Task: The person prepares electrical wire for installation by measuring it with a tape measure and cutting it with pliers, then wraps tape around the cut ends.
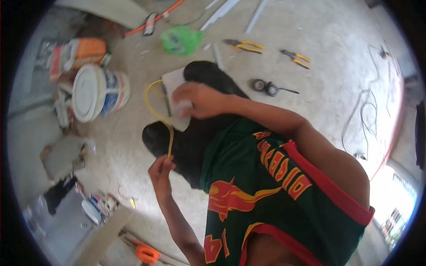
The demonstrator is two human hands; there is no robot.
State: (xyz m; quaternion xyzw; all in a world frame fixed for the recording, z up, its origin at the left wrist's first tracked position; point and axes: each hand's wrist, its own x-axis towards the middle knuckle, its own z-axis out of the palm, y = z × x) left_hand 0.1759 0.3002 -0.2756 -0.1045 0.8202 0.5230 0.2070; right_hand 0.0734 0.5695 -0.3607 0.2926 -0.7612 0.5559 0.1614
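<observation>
My left hand [162,170] pinches the end of a yellow cable [149,103] between thumb and fingers. The cable curves up in a loop to a flat white piece [173,77] lying between my knees, with a dark green strip along one edge. Over this white piece is my right hand [197,99], blurred, with its fingers curled round something pale that I cannot make out. My dark-clad legs [159,137] are bent beneath both hands.
On the concrete floor lie two yellow-handled pliers [250,45] [298,57], black tape rolls [265,87] and a green plastic bag [179,40]. A white bucket [88,93] stands to one side. Thin wires [366,106] and an orange coil [147,254] lie further off.
</observation>
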